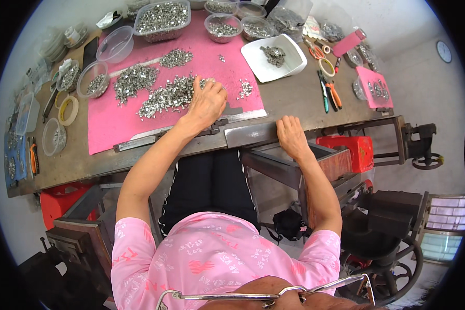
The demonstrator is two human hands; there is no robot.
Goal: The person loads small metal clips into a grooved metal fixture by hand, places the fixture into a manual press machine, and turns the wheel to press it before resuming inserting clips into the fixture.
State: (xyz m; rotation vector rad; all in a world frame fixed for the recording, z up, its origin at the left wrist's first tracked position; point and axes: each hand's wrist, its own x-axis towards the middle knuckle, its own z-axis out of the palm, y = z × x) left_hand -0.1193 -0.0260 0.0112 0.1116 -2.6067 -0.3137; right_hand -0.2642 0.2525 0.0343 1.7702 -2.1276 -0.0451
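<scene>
My left hand [207, 103] reaches over the pink mat [108, 129], its fingers curled down at the right end of a pile of small shiny metal pieces [165, 97]. Whatever lies between those fingertips is hidden. At the table's front edge, my right hand [292, 135] is closed over the right end of a flat grey metal plate [250, 135]. A metal rail with dark fittings [163, 132] runs along the mat's near edge, under my left wrist. Looser heaps of the same pieces [134, 82] lie farther left, and a small cluster [245, 89] is to the right.
Beyond the mat stand a full plastic tub [163, 36] and several round containers. A white tray [251, 51] holds a dark metal clump. Pliers [334, 95] and tape rolls [326, 67] lie right; another tape roll [68, 111] is left. Red stools [359, 152] stand below the table.
</scene>
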